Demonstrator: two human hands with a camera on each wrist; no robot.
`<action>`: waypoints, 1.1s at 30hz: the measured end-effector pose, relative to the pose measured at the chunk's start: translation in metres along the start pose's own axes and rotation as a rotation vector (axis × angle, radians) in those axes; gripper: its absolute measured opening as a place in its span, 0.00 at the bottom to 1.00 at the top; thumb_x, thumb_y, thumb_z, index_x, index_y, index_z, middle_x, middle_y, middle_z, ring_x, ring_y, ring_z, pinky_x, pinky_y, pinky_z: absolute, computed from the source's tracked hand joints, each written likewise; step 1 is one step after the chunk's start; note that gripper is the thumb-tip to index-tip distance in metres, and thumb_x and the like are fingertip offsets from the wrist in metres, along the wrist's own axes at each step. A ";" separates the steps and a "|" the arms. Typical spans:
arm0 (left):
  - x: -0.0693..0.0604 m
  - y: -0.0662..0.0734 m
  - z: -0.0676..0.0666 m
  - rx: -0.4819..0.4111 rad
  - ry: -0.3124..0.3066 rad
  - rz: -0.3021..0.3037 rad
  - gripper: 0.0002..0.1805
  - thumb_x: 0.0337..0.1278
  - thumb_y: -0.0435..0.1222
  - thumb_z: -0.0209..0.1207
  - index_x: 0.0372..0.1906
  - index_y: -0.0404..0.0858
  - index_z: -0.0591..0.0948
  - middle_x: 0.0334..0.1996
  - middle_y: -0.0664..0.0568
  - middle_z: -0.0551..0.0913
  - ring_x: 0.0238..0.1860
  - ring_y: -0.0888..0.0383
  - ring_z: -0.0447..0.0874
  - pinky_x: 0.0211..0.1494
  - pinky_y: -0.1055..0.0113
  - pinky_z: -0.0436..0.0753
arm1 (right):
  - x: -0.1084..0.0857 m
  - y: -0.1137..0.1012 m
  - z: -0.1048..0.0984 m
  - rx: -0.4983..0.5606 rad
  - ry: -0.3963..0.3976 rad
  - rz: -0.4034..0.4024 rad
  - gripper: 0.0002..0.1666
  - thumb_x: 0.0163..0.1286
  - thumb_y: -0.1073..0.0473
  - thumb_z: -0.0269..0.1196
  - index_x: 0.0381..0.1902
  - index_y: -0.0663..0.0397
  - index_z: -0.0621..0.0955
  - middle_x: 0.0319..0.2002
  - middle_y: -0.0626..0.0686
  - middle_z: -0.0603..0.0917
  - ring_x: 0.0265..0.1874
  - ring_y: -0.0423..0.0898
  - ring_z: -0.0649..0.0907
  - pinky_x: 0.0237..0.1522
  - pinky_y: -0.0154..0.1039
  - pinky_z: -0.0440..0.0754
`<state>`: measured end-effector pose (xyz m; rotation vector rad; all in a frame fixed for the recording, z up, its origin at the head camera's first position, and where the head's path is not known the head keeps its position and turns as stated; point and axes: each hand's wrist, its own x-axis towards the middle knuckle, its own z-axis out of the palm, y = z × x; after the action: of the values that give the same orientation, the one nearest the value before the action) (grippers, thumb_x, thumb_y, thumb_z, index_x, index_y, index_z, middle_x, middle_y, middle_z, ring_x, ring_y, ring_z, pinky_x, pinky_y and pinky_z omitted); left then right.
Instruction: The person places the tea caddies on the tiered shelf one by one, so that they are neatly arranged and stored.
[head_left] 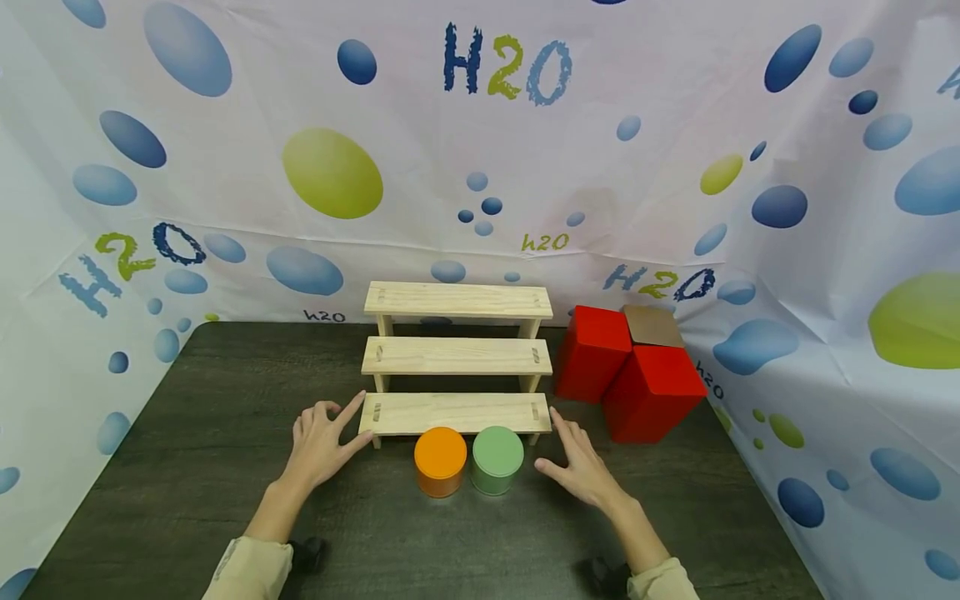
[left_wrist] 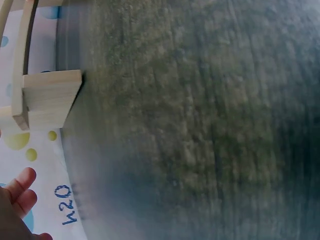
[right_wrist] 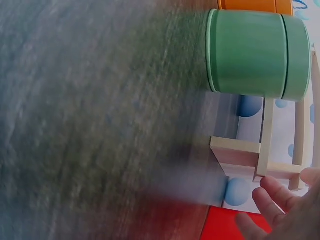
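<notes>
A pale wooden three-step shelf (head_left: 457, 357) stands on the dark table. My left hand (head_left: 317, 446) is at the left end of its lowest step, thumb and index finger spread near the corner. At the opposite end is my right hand (head_left: 588, 473), its fingertips close against the step and its thumb apart. Whether either hand actually touches the wood I cannot tell. In front of the lowest step, an orange round tin (head_left: 440, 458) and a green round tin (head_left: 497, 458) stand upright side by side. The right wrist view shows the green tin (right_wrist: 250, 52) large, beyond the hand.
Two red boxes (head_left: 655, 392) and a brown box (head_left: 652, 325) stand right of the shelf. A white sheet (head_left: 420, 167) printed with blue and green spots hangs behind and along both sides of the dark wood-grain table (head_left: 420, 550).
</notes>
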<state>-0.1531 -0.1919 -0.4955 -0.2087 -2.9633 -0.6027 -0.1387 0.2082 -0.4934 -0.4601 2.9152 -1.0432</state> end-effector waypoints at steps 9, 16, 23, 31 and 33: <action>0.006 -0.004 0.007 -0.012 -0.037 -0.031 0.37 0.57 0.58 0.51 0.68 0.46 0.61 0.49 0.34 0.64 0.48 0.36 0.60 0.52 0.37 0.56 | 0.000 -0.002 0.004 -0.040 0.056 -0.021 0.50 0.54 0.49 0.67 0.69 0.55 0.57 0.50 0.57 0.72 0.48 0.52 0.71 0.39 0.51 0.74; 0.009 -0.004 0.012 -0.024 -0.061 -0.056 0.38 0.57 0.60 0.49 0.69 0.47 0.60 0.48 0.35 0.64 0.48 0.37 0.60 0.53 0.36 0.54 | -0.001 -0.005 0.010 0.042 -0.004 0.024 0.48 0.54 0.49 0.68 0.68 0.54 0.60 0.45 0.50 0.75 0.43 0.47 0.75 0.38 0.44 0.73; 0.011 -0.005 0.014 -0.023 -0.069 -0.066 0.37 0.57 0.60 0.49 0.69 0.48 0.60 0.47 0.36 0.64 0.46 0.39 0.60 0.52 0.36 0.54 | 0.000 -0.007 0.020 0.156 -0.079 -0.003 0.50 0.54 0.47 0.68 0.69 0.54 0.57 0.50 0.53 0.74 0.45 0.49 0.75 0.42 0.48 0.73; 0.012 -0.003 0.014 -0.042 -0.087 -0.072 0.37 0.58 0.60 0.48 0.69 0.48 0.60 0.43 0.38 0.65 0.41 0.43 0.60 0.47 0.42 0.59 | 0.002 -0.011 0.032 0.231 -0.106 -0.056 0.54 0.52 0.49 0.70 0.70 0.57 0.55 0.52 0.55 0.71 0.38 0.44 0.71 0.38 0.39 0.72; 0.012 -0.003 0.014 -0.038 -0.099 -0.078 0.37 0.58 0.61 0.47 0.69 0.48 0.60 0.42 0.39 0.65 0.41 0.44 0.59 0.44 0.45 0.60 | 0.002 -0.012 0.035 0.246 -0.108 -0.065 0.55 0.51 0.49 0.71 0.70 0.58 0.55 0.52 0.54 0.71 0.37 0.44 0.70 0.38 0.38 0.71</action>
<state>-0.1669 -0.1877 -0.5075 -0.1304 -3.0692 -0.6783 -0.1339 0.1773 -0.5132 -0.5836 2.6482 -1.3192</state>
